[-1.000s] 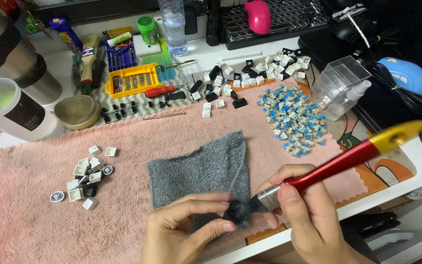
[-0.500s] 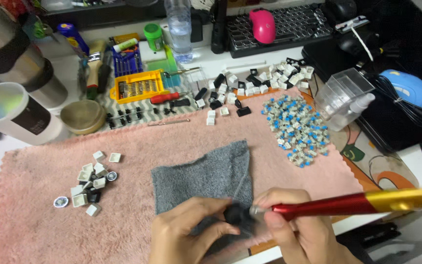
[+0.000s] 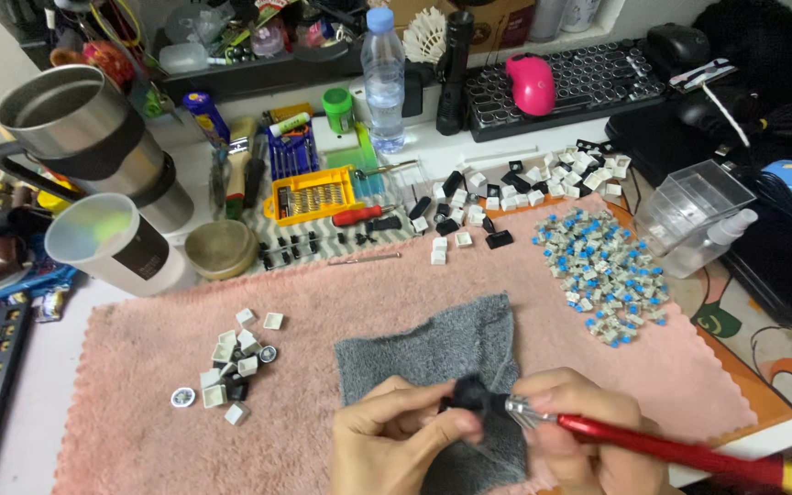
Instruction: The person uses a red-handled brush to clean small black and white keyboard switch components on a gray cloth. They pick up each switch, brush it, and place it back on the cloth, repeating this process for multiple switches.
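My left hand (image 3: pixel 394 442) pinches a small black keycap (image 3: pixel 469 395) over a grey cloth (image 3: pixel 442 359) spread on a pink towel (image 3: pixel 323 302). A paintbrush with a red and yellow handle (image 3: pixel 662 446) is held in my right hand (image 3: pixel 588 440); its metal ferrule and bristles touch the keycap. Both hands are at the towel's near edge.
A small heap of white and black keycaps (image 3: pixel 231 367) lies left on the towel. Blue-topped key switches (image 3: pixel 607 270) pile up at right, more keycaps (image 3: pixel 524 188) behind. A clear plastic box (image 3: pixel 698 215), water bottle (image 3: pixel 383 82), steel mug (image 3: pixel 84 137), tumbler (image 3: pixel 116 243), yellow tool case (image 3: pixel 312 194) and keyboard (image 3: pixel 579 87) stand around.
The brush handle has swung lower to the right, now pointing toward the frame's bottom right corner. Both hands stay on the keycap over the grey cloth.
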